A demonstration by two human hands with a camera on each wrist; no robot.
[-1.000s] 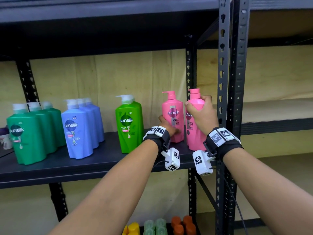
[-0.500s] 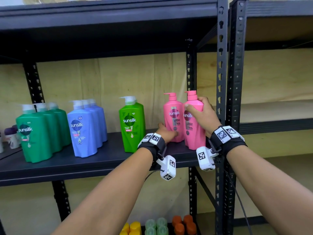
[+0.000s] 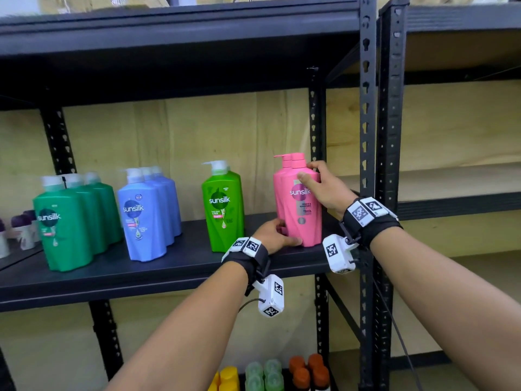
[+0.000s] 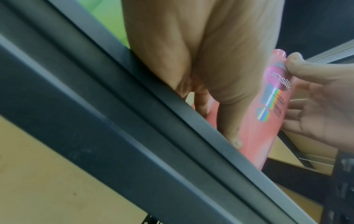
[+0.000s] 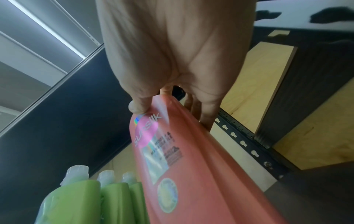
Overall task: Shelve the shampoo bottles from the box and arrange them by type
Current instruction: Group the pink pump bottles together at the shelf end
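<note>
Front pink bottle (image 3: pixel 301 210) upright on shelf (image 3: pixel 169 266), centre-right of frame, against rear pink bottle (image 3: pixel 279 187). Right hand (image 3: pixel 327 190) grips its shoulder, left hand (image 3: pixel 275 235) its base. Risk: a high push tips it forward.

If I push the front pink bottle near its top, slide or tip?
The front pink bottle is tall on a narrow base, so a high push probably tips it. Its glossy plastic likely slides on the smooth shelf if pushed low, where the left hand holds it.
</note>
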